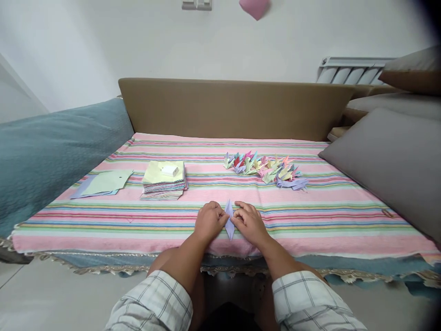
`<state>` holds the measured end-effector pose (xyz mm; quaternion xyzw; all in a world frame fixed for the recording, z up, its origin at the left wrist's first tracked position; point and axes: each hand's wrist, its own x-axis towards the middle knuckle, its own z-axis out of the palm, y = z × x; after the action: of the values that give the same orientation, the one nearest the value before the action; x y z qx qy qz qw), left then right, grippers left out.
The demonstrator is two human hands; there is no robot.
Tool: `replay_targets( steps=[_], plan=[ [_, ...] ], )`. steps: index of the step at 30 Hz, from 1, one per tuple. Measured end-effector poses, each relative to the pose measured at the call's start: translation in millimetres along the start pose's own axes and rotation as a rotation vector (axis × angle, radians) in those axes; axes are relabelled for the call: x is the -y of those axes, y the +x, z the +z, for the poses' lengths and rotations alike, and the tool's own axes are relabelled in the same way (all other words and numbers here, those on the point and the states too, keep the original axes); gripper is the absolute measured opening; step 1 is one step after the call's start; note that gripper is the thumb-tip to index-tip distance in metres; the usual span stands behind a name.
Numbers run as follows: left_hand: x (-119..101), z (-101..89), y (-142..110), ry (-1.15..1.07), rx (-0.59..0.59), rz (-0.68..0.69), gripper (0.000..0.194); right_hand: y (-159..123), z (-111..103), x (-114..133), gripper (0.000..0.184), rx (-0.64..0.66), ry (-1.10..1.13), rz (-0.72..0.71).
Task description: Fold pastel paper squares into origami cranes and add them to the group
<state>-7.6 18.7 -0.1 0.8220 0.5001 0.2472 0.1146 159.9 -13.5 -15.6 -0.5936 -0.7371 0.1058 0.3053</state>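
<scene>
A purple piece of origami paper [229,230], folded into a narrow diamond, lies between my hands near the front edge of the striped cloth. From the left, my left hand [211,220] pinches its side edge with curled fingers. My right hand [251,221] grips the opposite edge between thumb and fingertips. Beyond my hands sits a cluster of folded paper cranes [267,168] in many colours. To the left stands a thick stack of square paper [161,189] with a small white block [170,171] on top.
A few loose paper sheets [106,183] lie at the far left, near a blue-covered armrest [62,147]. Grey cushions [386,161] fill the right side. A brown backrest [223,108] runs along the back, and a small brownish item [387,213] lies at right.
</scene>
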Motion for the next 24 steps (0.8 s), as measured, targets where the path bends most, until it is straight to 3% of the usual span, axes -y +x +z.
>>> replay_targets(
  steps=[24],
  plan=[
    [-12.3, -4.8, -2.0, 0.044, -0.037, -0.181, 0.018, 4.5, 7.4, 17.9, 0.020, -0.078, -0.157, 0.170]
  ],
)
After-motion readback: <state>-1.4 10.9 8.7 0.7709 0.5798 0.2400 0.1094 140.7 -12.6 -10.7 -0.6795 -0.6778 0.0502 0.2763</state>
